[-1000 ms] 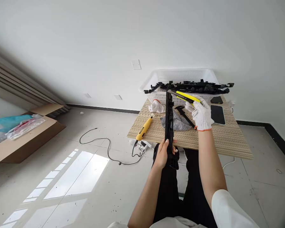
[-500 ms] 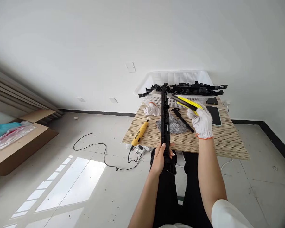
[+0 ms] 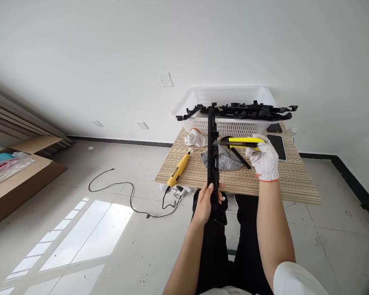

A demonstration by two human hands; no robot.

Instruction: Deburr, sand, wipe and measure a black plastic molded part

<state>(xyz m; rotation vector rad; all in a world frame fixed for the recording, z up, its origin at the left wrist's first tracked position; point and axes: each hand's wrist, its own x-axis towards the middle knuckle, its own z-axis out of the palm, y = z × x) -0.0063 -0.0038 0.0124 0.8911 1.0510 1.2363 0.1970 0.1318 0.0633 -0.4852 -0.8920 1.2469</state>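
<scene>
My bare left hand [image 3: 205,201] is wrapped round the lower end of a long black plastic strip [image 3: 213,151], which stands out over the table edge. In a white knitted glove, my right hand [image 3: 266,157] grips a yellow and black utility knife [image 3: 246,142]. The knife lies almost level, its tip pointing left at the strip's right side; whether it touches cannot be made out. Beneath the knife are a grey cloth [image 3: 227,159] and a black caliper [image 3: 240,157], partly hidden.
A white basket [image 3: 192,96] bears several black plastic strips [image 3: 258,111] across its top. On the striped table [image 3: 295,184] lie a yellow rotary tool [image 3: 178,170], a white glove [image 3: 195,138] and a dark tablet [image 3: 276,146]. A cable [image 3: 132,196] trails over the floor; a cardboard box [image 3: 27,184] stands left.
My right hand has lowered the knife slightly and turned it from slanting to nearly level, bringing its tip beside the strip's middle. My left hand keeps its grip. The view has shifted a little.
</scene>
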